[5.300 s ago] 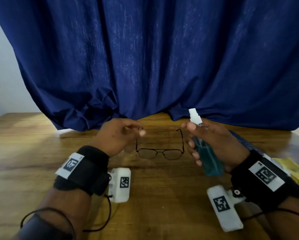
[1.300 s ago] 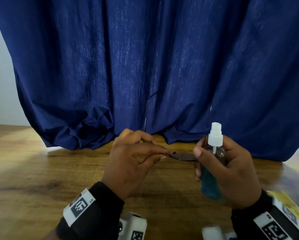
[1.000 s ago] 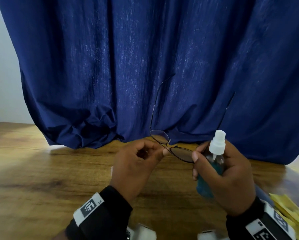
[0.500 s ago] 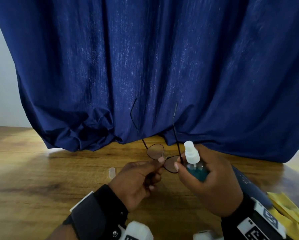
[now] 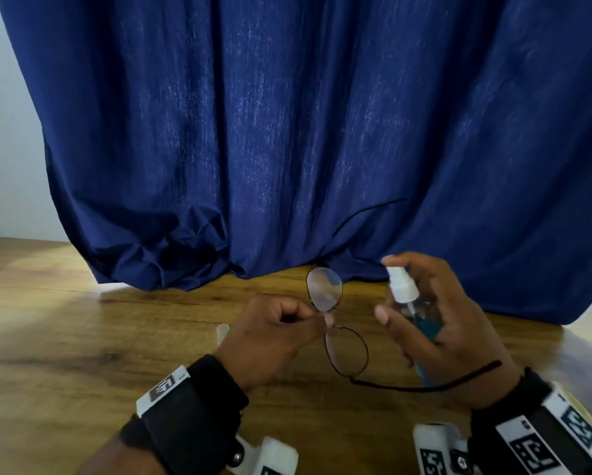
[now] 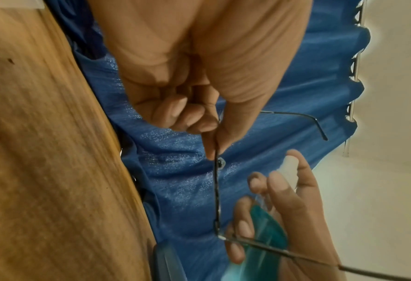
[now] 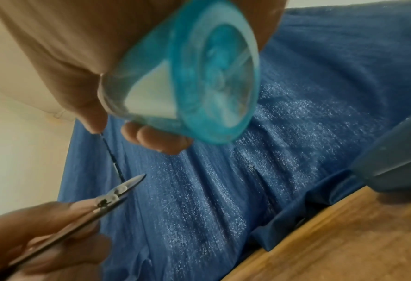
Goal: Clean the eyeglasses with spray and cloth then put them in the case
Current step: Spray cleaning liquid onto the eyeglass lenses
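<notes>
Eyeglasses [image 5: 335, 323]: held in the air above the counter [image 5: 82, 337], turned on end so one lens sits above the other; temples unfolded, one running past the right wrist, the other up against the curtain [image 5: 287, 132].
Left hand [image 5: 274, 341]: fingers curled, thumb and forefinger pinching the frame at the bridge between the two lenses; left wrist view shows the thin black wire clamped at the fingertips.
Right hand [image 5: 435, 323]: wrapped round the spray bottle [image 5: 414, 313], thumb on the near side, forefinger raised just above the white nozzle; can't tell if it is touching the pump.
Spray bottle: clear with teal liquid, roughly upright, just right of the lenses, apart from them; nozzle level with the upper lens.
Clear cap [image 5: 223, 332]: small, standing on the counter just behind the left hand.
Case [image 7: 396, 165]: dark blue, edge visible at the right in the right wrist view, resting on the counter near the curtain hem.
Wrists: black bands with tag markers and white camera units on both.
</notes>
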